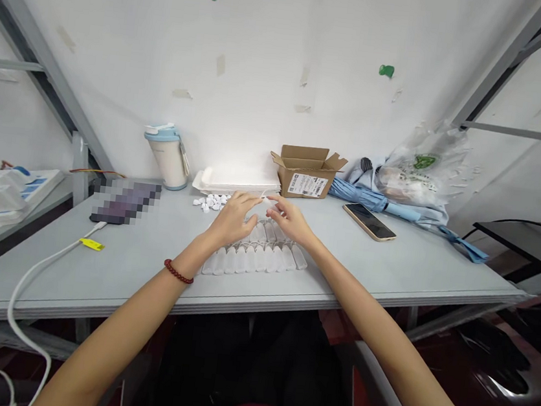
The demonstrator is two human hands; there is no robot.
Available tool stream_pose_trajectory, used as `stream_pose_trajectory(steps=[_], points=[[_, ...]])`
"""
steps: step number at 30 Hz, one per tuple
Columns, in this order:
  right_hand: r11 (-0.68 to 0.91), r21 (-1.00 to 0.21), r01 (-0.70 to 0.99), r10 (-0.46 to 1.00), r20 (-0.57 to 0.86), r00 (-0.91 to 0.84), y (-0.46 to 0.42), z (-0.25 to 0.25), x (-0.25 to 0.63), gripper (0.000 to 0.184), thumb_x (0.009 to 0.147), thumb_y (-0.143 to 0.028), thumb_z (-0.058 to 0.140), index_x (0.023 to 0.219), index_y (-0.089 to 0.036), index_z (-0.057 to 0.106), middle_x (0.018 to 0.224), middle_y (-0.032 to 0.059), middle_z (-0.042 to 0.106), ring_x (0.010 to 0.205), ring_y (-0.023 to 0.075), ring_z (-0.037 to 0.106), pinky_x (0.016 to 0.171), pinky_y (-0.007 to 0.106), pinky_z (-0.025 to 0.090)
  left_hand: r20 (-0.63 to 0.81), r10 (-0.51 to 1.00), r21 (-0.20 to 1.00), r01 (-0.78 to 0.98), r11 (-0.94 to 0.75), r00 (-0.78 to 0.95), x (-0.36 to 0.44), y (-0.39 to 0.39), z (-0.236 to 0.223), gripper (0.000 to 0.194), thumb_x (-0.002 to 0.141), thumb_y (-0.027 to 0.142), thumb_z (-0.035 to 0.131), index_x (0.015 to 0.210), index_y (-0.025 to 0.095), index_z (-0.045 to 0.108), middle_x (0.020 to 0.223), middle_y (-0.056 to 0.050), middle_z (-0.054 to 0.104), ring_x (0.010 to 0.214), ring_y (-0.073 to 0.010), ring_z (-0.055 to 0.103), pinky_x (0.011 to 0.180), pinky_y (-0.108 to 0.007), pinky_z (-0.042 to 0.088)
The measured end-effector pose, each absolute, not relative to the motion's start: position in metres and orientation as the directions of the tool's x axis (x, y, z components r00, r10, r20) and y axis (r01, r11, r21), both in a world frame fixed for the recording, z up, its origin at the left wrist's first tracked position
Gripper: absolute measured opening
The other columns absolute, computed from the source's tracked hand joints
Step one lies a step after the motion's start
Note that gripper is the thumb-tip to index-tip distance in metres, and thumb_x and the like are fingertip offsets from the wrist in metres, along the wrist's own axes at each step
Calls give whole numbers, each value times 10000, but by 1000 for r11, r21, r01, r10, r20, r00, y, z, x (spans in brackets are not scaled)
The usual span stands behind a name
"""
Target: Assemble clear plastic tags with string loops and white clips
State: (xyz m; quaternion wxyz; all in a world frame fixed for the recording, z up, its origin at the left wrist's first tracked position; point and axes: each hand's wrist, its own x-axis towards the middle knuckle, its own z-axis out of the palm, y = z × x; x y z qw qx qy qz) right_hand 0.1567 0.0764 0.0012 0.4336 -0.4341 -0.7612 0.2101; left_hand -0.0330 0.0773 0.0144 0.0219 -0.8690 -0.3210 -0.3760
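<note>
My left hand (233, 220) and my right hand (292, 221) meet above the middle of the table. Between their fingertips is a small white piece (265, 195), too small to make out exactly; the fingers of both hands close on it. Below my hands, rows of clear, narrow plastic containers (244, 260) lie side by side, and my hands partly cover the back row. A heap of small white caps (208, 202) sits just beyond my left hand. A red bead bracelet (178, 271) circles my left wrist.
White flat packages (238, 182) and an open cardboard box (307, 176) stand against the wall. A tumbler (167, 157) and a phone with cable (126, 203) are left. Another phone (370, 221), a folded blue umbrella (373, 198) and a plastic bag (423, 175) lie right.
</note>
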Motion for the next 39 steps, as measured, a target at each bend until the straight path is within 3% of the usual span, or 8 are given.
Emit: stream_pose_trajectory(steps=[5,10,15,20,28,34,39], points=[[565,-664,490,824,483,-295,74,1,155,452,839,-252,511,1282,-166,494,703,-19,552,691,143,541,695,271,409,677,481,116,564,-817,557,-33,71,18,395,777,124,514,1163,134,600,1166,-88,639,1080,-264,501,945,-456,455],[556,-675,486,831,457,-316,70,4,155,435,824,-253,509,1252,-177,494,627,-47,514,641,140,497,700,276,396,678,475,136,540,-831,561,-35,70,19,408,764,120,528,1163,130,611,1151,-93,656,1105,-278,488,948,-475,452],[532,-690,492,847,434,-308,67,7,155,386,818,-268,502,1193,-178,511,588,-56,505,629,148,496,698,278,389,660,564,325,488,-810,496,-35,69,22,262,787,169,522,990,179,687,1027,-65,711,1047,-247,553,901,-434,484],[561,-630,537,827,454,-332,66,7,156,349,815,-270,516,1154,-189,524,594,-57,517,593,137,467,689,265,386,522,779,541,570,-618,349,-36,65,29,238,803,230,504,936,210,699,1008,-40,715,1020,-236,585,757,-345,512],[618,-511,598,780,497,-381,67,3,156,313,829,-299,552,1122,-191,526,579,-63,502,556,130,447,616,233,353,400,830,662,504,-555,388,-37,72,28,289,834,373,512,904,197,730,980,-34,734,925,-229,629,768,-318,484],[595,-498,631,794,484,-367,70,-1,157,288,820,-300,588,1075,-177,536,589,-53,533,533,124,451,600,231,351,399,837,662,514,-546,375,-45,84,24,287,807,375,529,886,188,731,948,-38,741,893,-234,644,753,-314,489],[568,-477,670,802,502,-322,71,0,160,236,826,-290,566,1041,-193,555,597,-42,541,545,129,443,607,234,349,504,828,506,693,-513,245,-69,105,17,235,772,258,499,775,191,724,895,-62,743,924,-270,635,903,-398,440]])
